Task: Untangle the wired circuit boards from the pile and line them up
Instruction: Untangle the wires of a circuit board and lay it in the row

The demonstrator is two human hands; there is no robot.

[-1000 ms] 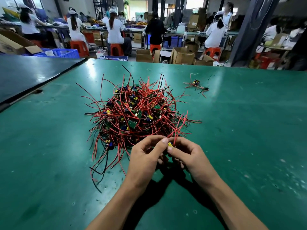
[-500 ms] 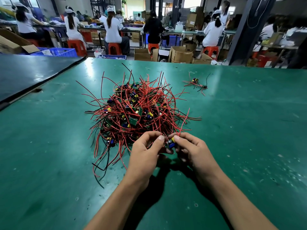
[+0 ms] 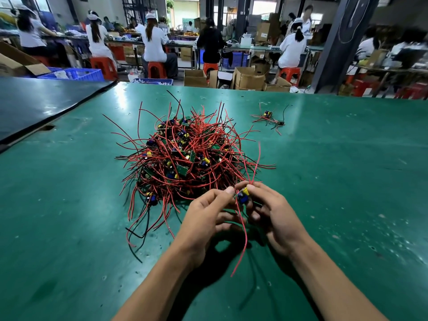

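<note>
Board (image 3: 242,196) came up off the pile (image 3: 185,158) edge; left hand (image 3: 203,218) and right hand (image 3: 275,216) fingertips pinched it, red wire (image 3: 243,239) dangling below.

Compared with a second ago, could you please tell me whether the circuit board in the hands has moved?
Yes. Against the pile, the circuit board has risen slightly, and its red wire now hangs between the left hand and right hand.
</note>
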